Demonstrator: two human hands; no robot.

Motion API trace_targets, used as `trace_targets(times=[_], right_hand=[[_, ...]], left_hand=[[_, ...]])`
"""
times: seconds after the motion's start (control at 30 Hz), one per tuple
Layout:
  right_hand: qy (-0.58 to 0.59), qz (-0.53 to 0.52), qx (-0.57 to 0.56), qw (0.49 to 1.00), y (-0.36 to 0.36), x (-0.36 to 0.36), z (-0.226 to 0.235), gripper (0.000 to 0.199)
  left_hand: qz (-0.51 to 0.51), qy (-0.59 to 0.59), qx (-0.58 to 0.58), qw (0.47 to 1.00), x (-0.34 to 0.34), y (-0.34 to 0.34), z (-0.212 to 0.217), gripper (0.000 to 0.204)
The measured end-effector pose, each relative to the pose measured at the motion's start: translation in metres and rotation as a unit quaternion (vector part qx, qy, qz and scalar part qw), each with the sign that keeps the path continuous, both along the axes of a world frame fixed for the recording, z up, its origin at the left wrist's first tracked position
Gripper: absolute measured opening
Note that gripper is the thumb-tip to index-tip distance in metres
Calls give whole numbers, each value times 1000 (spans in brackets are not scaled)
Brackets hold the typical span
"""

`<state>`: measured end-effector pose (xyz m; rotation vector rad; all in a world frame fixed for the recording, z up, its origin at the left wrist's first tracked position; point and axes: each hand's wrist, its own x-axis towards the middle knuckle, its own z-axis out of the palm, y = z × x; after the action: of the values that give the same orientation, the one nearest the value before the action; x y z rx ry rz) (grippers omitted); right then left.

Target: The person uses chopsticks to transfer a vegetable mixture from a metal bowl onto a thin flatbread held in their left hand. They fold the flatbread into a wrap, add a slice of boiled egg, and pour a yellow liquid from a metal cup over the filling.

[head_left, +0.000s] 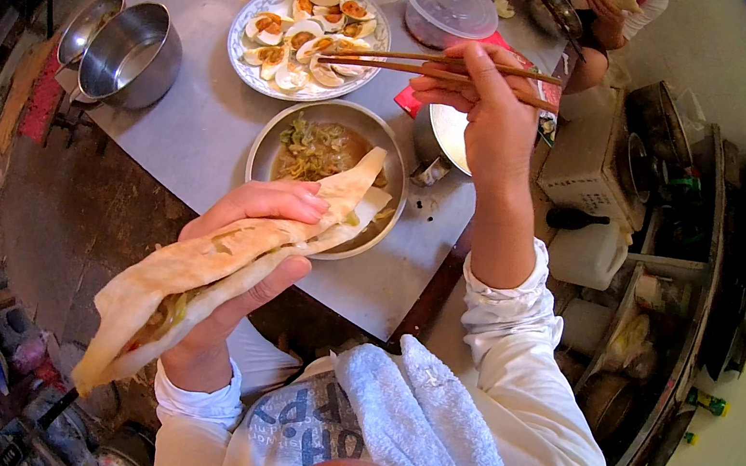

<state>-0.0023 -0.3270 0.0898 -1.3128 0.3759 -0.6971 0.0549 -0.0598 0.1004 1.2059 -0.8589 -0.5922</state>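
Observation:
My left hand [243,252] grips a folded flatbread [191,273] with shredded vegetable filling showing at its open edge; its far tip hangs over a metal bowl [260,155] of shredded vegetables in sauce. My right hand [486,105] holds a pair of wooden chopsticks [391,60] whose tips reach over a patterned plate [245,66] of halved eggs with orange yolks. The chopstick tips carry nothing that I can see.
On the grey table [195,127] stand two steel pots [127,58] at the left, a lidded plastic tub [448,6] at the back and a metal cup [442,137] under my right wrist. Another person [614,8] sits opposite. Shelves with pans and bottles [673,310] fill the right side.

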Motion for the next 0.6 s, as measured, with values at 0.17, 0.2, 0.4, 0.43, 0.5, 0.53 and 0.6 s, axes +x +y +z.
trace_targets(times=[0.17,0.2,0.4,0.43,0.5,0.53,0.6], right_hand=[[-84,101,116,985,-28,-28,26,28],[-101,137,149,974,-33,-34,31,29],[-203,329,237,891,-4,-66,67,34],[-211,382,256,862,4,-71,70,35],[-197,429,351,808,21,-66,71,35],[-182,413,363,815,24,-65,71,34],[-174,332,409,832,-3,-52,58,35]], left_hand=[[4,8,2,1000,0,0,-1,39],[6,7,1,1000,-1,0,-2,38],[19,35,-13,999,-2,-3,0,29],[15,29,-16,999,-1,-6,0,29],[21,30,-19,999,-3,-5,2,29],[23,33,-21,999,-4,-4,2,29],[7,9,-14,1000,-4,-5,1,34]])
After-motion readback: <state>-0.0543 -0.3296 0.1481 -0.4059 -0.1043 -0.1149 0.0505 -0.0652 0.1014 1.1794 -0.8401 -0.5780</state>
